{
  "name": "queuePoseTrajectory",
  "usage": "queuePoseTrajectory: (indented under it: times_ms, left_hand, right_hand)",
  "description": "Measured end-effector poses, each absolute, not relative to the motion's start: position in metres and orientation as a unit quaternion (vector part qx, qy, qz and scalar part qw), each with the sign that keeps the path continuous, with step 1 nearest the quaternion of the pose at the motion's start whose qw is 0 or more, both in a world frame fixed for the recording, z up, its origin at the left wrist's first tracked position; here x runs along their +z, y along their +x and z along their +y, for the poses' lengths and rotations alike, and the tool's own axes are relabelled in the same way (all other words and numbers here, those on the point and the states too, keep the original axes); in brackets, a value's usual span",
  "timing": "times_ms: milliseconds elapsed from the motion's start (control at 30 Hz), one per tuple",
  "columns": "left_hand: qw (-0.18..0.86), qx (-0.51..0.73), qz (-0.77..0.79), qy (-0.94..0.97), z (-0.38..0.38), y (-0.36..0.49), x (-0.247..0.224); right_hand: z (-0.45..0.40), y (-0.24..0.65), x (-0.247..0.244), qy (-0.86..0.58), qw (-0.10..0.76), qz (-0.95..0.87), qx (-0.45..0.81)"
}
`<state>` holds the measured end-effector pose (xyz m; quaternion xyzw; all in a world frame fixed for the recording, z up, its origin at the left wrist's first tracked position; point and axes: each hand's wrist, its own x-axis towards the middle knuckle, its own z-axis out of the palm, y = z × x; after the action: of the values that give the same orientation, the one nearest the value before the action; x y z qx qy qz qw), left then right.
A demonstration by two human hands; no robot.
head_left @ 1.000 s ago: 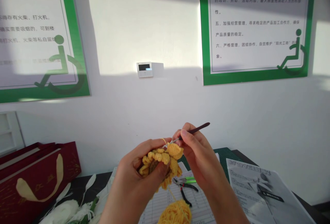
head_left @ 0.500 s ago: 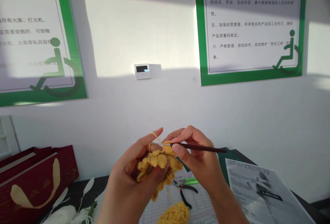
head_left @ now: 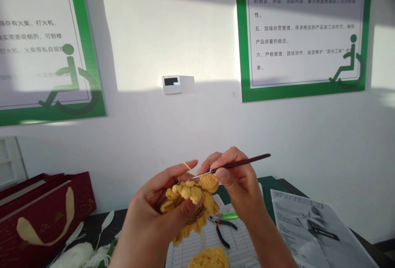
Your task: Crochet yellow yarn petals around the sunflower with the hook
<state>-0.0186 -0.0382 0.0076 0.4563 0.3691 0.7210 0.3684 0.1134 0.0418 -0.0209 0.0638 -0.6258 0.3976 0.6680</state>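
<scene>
My left hand (head_left: 160, 210) grips a yellow crocheted flower (head_left: 189, 194) with ruffled petals, its thumb pressed over the front. A strand of yellow yarn (head_left: 189, 168) passes over the raised left index finger. My right hand (head_left: 236, 181) pinches a crochet hook (head_left: 247, 161) with a dark red handle; its metal shaft reaches down left to the flower's upper edge, where the tip is hard to make out. Below the flower lies a ball of yellow yarn (head_left: 210, 258), joined to it by a strand.
Pliers with black handles (head_left: 222, 235) and green thread snips (head_left: 228, 215) lie on printed sheets (head_left: 185, 251). A printed page (head_left: 321, 227) and a green cutting mat (head_left: 271, 194) are at right. Red gift bags (head_left: 52, 214) and white yarn (head_left: 77, 255) stand left. A wall is ahead.
The hook has tilted, its handle end rising and its tip dropping to the flower's edge. The flower has turned slightly and sits a little lower in my left hand.
</scene>
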Motion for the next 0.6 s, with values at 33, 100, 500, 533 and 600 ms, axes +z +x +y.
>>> queuePoseTrajectory:
  times_ms: [33,100,500,533,600]
  left_hand:
    - [0.373,0.721,0.363,0.457,-0.038,-0.018,0.008]
    - [0.378,0.723,0.355,0.457,-0.038,-0.018,0.008]
    - [0.405,0.701,0.363,0.463,-0.036,-0.02,0.009]
    - [0.402,0.7,0.366,0.464,-0.036,-0.02,0.009]
    - [0.395,0.699,0.371,0.466,-0.036,-0.02,0.009]
  right_hand:
    - [0.043,0.112,-0.022,0.069,0.674,-0.615,0.404]
    - [0.043,0.109,-0.023,0.077,0.682,-0.591,0.424]
    - [0.047,0.128,-0.018,0.109,0.662,-0.642,0.371]
    - [0.047,0.13,-0.017,0.11,0.662,-0.653,0.35]
    - [0.047,0.133,-0.017,0.106,0.66,-0.674,0.314]
